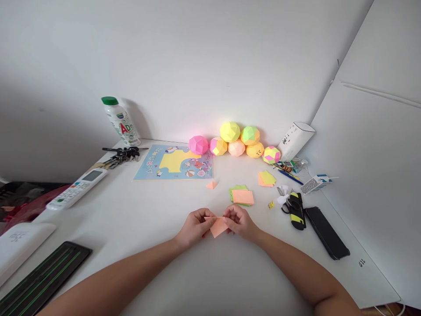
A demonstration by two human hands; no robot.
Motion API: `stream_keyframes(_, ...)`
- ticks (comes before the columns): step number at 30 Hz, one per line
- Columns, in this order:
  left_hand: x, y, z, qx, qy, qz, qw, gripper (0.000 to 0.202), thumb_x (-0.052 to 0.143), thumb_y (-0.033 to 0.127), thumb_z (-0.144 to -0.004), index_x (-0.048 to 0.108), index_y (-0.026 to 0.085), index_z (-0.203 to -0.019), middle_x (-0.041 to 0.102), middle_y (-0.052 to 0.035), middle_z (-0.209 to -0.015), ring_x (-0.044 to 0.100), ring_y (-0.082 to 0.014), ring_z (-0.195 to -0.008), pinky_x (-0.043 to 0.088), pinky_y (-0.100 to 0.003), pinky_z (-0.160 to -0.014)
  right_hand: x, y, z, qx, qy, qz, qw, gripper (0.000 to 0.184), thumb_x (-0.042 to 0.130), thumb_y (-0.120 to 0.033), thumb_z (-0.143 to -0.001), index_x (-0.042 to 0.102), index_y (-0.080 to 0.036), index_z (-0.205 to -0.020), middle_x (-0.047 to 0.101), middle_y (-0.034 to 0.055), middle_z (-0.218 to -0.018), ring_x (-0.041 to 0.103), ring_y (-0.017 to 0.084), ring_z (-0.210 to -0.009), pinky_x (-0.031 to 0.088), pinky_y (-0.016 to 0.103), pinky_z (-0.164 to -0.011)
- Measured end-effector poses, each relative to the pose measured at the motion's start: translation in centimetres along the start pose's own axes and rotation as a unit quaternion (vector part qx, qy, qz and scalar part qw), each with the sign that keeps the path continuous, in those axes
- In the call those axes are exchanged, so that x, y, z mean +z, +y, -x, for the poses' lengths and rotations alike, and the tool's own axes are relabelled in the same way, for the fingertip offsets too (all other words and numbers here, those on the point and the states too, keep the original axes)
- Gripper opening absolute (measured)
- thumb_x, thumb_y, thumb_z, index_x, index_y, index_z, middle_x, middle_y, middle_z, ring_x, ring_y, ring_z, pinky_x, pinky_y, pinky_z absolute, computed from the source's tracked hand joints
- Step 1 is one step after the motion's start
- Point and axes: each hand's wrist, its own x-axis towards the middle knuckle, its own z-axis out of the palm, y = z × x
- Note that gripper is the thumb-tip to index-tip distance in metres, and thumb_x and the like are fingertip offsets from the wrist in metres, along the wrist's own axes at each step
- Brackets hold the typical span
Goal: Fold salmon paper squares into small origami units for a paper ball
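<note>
Between my two hands is a small orange paper sheet point(218, 227), folded, with one corner pointing down toward me. My left hand point(196, 227) pinches its left edge between thumb and fingers. On the other edge, my right hand point(241, 223) is closed, its thumb on the paper and the fingers behind it partly hidden. Just beyond my hands lies a small folded orange paper piece point(212, 185). To its right is a stack of orange and green paper sheets point(243, 197), and farther right an orange and yellow stack point(267, 178).
Several colored paper balls point(230, 132) sit against the wall beside a blue illustrated sheet point(154, 171). Scissors point(285, 206), a black and yellow cutter point(297, 215) and a black phone point(327, 232) lie right. A bottle point(121, 123), keys point(123, 154) and a white remote point(77, 188) are left.
</note>
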Motion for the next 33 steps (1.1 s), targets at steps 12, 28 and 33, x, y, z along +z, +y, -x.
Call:
stream_keyframes(12, 0.8, 0.5, 0.4, 0.003, -0.025, -0.037, 0.999, 0.02, 0.059, 0.035, -0.074, 0.049, 0.018, -0.068, 0.043, 0.0072, -0.052, 0.034, -0.0049, -0.04, 0.024, -0.018, -0.04, 0.2, -0.1, -0.2, -0.045, -0.024, 0.089, 0.995, 0.019, 0.055, -0.034, -0.081, 0.056, -0.017, -0.074, 0.049, -0.0022, -0.06, 0.044, 0.009, -0.051, 0.038, 0.022, -0.046)
stream_keyframes(28, 0.9, 1.0, 0.6, 0.012, -0.027, -0.018, 0.999, 0.02, 0.062, 0.034, -0.069, 0.051, 0.017, -0.064, 0.042, 0.0083, -0.045, 0.03, -0.0049, -0.039, 0.025, -0.019, -0.04, 0.3, -0.7, -0.1, -0.056, -0.027, 0.093, 0.994, 0.009, 0.055, -0.026, -0.076, 0.055, -0.017, -0.079, 0.048, -0.0029, -0.061, 0.037, 0.008, -0.05, 0.03, 0.021, -0.046)
stream_keyframes(33, 1.1, 1.0, 0.7, 0.02, -0.038, -0.033, 0.999, 0.019, 0.061, 0.033, -0.071, 0.052, 0.017, -0.065, 0.044, 0.0073, -0.047, 0.031, -0.0052, -0.04, 0.025, -0.019, -0.039, 0.5, -0.8, -0.1, -0.055, -0.011, 0.117, 0.992, 0.006, 0.054, -0.021, -0.074, 0.057, -0.017, -0.072, 0.051, -0.0016, -0.062, 0.04, 0.009, -0.052, 0.032, 0.022, -0.048)
